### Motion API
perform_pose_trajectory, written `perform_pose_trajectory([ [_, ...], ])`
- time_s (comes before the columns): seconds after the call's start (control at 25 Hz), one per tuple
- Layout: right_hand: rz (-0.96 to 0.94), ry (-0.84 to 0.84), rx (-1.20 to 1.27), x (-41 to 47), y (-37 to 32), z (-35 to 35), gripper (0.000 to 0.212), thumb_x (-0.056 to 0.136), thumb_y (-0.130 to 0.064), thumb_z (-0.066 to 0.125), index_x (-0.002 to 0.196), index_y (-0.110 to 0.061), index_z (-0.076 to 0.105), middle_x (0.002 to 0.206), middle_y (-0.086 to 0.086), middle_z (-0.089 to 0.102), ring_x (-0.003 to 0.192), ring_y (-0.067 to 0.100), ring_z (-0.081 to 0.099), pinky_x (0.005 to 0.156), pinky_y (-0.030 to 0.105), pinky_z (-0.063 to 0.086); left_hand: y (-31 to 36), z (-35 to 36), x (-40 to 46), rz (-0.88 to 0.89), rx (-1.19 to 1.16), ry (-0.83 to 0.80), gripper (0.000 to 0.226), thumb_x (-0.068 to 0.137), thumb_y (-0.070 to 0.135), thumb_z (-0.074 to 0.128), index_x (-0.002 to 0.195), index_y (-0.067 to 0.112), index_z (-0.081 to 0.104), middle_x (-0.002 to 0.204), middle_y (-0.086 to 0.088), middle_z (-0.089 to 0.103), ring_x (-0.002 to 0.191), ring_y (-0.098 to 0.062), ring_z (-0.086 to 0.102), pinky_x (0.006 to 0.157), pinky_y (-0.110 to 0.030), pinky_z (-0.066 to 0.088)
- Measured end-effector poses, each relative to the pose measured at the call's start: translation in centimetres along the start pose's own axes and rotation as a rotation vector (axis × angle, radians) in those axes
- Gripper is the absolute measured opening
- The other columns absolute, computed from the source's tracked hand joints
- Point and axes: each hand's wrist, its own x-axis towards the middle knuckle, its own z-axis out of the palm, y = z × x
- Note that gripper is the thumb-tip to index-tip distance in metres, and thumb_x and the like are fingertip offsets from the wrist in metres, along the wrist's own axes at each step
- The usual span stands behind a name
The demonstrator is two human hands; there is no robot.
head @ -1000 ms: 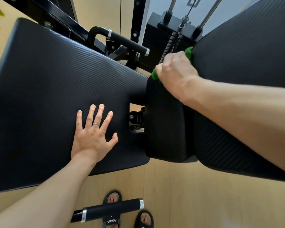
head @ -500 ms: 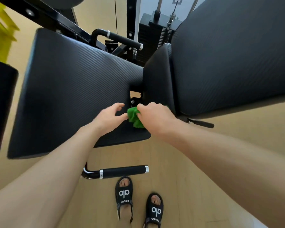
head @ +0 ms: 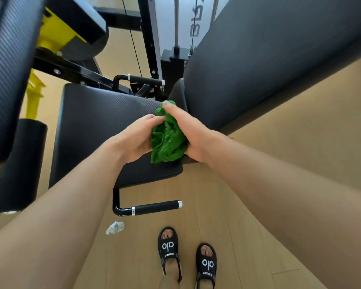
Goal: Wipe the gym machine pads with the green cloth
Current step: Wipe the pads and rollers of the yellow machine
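Observation:
The green cloth (head: 167,138) is bunched up between both my hands, held in the air above the near right corner of the black seat pad (head: 92,126). My left hand (head: 133,140) grips its left side with the fingers curled in. My right hand (head: 188,130) holds its right side, with the index finger stretched along the top edge. The long black back pad (head: 269,59) rises to the right of my hands. Another black pad (head: 6,69) fills the upper left corner.
A black handle bar (head: 154,207) sticks out below the seat pad, above my sandalled feet (head: 186,259). A clear plastic bottle (head: 115,227) lies on the wooden floor. A black roller (head: 17,165), yellow frame parts (head: 56,32) and the weight stack (head: 173,65) stand behind.
My right hand pulled the cloth off the back pad down to the seat corner. My left hand lifted off the seat pad and took hold of the cloth. The view has pulled back.

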Motion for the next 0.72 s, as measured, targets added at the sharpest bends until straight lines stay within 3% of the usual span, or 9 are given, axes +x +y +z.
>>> perform_pose_trajectory([
  [0.12, -0.066, 0.104, -0.055, -3.7, -1.0, -1.8, 0.062, 0.071, -0.035, 0.085, 0.122, -0.007, 0.064, 0.108, 0.013, 0.074, 0.096, 0.034, 0.072, 0.088, 0.052, 0.058, 2.7, 2.4, -2.2, 0.035, 0.049, -0.004, 0.033, 0.103, 0.029, 0.056, 0.131, 0.011, 0.059, 0.123, -0.012, 0.075, 0.112, -0.027, 0.073, 0.093, -0.045, 0.06],
  [0.28, -0.143, 0.173, -0.036, -8.8, -2.5, -5.7, 0.029, 0.089, -0.022, 0.072, 0.114, -0.009, 0.07, 0.106, 0.013, 0.075, 0.094, 0.03, 0.073, 0.086, 0.049, 0.059, 5.6, 6.9, -5.2, 0.052, 0.134, 0.045, 0.026, 0.102, 0.03, 0.059, 0.122, 0.014, 0.065, 0.117, -0.008, 0.078, 0.106, -0.022, 0.076, 0.091, -0.039, 0.061],
  [0.44, -0.217, 0.156, 0.09, -14.7, -4.2, -10.4, 0.027, 0.097, -0.019, 0.062, 0.121, -0.007, 0.067, 0.114, 0.013, 0.074, 0.101, 0.028, 0.072, 0.089, 0.045, 0.058, 8.3, 12.0, -7.8, 0.072, 0.246, 0.011, 0.035, 0.096, 0.033, 0.067, 0.122, 0.01, 0.064, 0.117, -0.01, 0.076, 0.106, -0.024, 0.075, 0.089, -0.04, 0.062],
  [0.6, -0.3, 0.261, 0.196, -20.6, -3.3, -16.3, 0.029, 0.098, -0.02, 0.059, 0.127, -0.015, 0.063, 0.117, 0.008, 0.073, 0.106, 0.025, 0.071, 0.092, 0.043, 0.057, 9.6, 17.5, -8.5, 0.098, 0.473, -0.117, 0.025, 0.089, 0.035, 0.075, 0.105, 0.018, 0.066, 0.098, -0.004, 0.076, 0.088, -0.02, 0.076, 0.081, -0.038, 0.062],
  [0.72, -0.348, 0.413, 0.289, -24.6, -1.6, -19.2, 0.029, 0.095, -0.019, 0.064, 0.123, -0.012, 0.064, 0.113, 0.01, 0.074, 0.101, 0.025, 0.072, 0.09, 0.042, 0.058, 10.1, 22.6, -8.3, 0.065, 0.556, -0.296, 0.055, 0.074, 0.052, 0.082, 0.115, 0.019, 0.067, 0.103, -0.002, 0.08, 0.096, -0.02, 0.078, 0.088, -0.042, 0.063],
])
